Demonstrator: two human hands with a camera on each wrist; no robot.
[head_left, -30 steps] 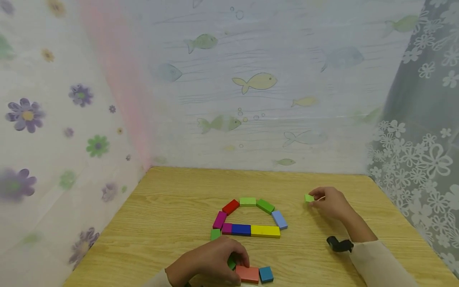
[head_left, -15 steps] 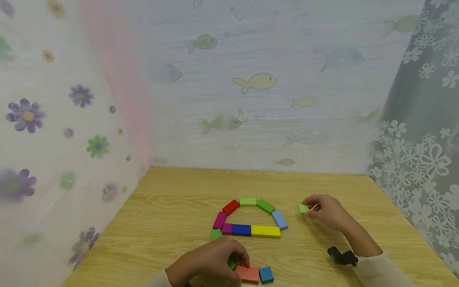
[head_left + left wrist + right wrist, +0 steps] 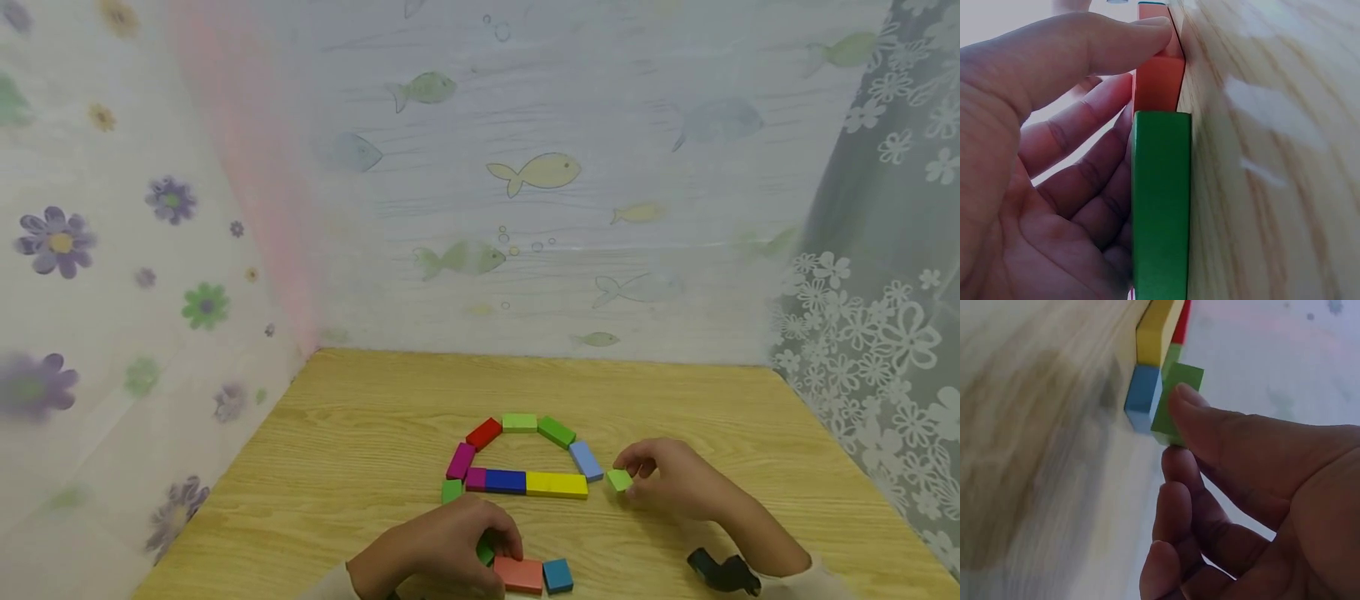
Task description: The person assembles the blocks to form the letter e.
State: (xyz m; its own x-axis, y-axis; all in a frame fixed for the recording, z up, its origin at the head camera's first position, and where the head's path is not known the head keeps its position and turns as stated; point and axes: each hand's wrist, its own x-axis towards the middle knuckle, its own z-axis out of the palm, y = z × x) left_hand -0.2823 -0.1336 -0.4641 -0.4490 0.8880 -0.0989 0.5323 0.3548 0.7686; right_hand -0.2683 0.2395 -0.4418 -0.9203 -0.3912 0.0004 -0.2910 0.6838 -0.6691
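Between the thumb and fingers of my right hand (image 3: 678, 483) is a small light green block (image 3: 619, 481), pinched just right of the light blue block (image 3: 586, 461) at the end of an arc of blocks. In the right wrist view the held block (image 3: 1169, 419) overlaps the light blue one (image 3: 1142, 394), so a touch is hard to judge. My left hand (image 3: 450, 542) grips a salmon block (image 3: 519, 575) near the front, thumb on one side and fingers on the other. A green block (image 3: 1161, 206) lies end-on to it, mostly covered by that hand in the head view.
Dark green (image 3: 556, 432), light green (image 3: 519, 422), red (image 3: 483, 434) and magenta (image 3: 461, 460) blocks continue the arc. Inside it runs a row with navy (image 3: 506, 481) and yellow (image 3: 556, 484) blocks. A blue block (image 3: 557, 576) sits right of the salmon one on the wooden table (image 3: 360, 417).
My right hand has come toward me and to the left with the light green block, from beyond the arc's right side to beside the light blue block. The left hand stays in place.
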